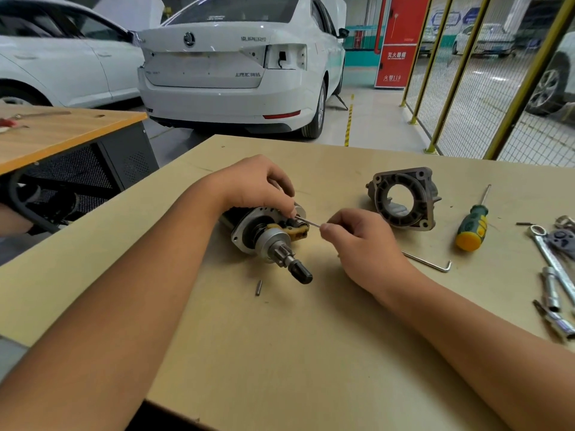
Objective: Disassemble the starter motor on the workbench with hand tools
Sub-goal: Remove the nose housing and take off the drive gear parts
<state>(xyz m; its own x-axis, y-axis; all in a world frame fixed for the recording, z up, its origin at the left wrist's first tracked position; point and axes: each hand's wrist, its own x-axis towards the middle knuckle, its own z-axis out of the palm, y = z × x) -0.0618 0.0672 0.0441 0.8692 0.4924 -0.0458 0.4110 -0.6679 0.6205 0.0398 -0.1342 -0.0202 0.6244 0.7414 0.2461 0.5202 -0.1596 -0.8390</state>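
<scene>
The starter motor (264,234) lies on its side in the middle of the workbench (280,353), its pinion shaft pointing toward me and a yellow plastic fork lever on top. My left hand (255,185) rests over the motor body, its fingertips curled at the lever. A thin metal pin (309,222) sticks out of the lever to the right, and my right hand (357,241) pinches its free end. The removed nose housing (401,197) stands to the right of the motor.
A green and yellow screwdriver (471,228) and a hex key (429,262) lie right of my right hand. Spanners and sockets (557,275) sit at the bench's right edge. A small bit (258,287) lies in front of the motor. A white car (236,66) stands beyond the bench.
</scene>
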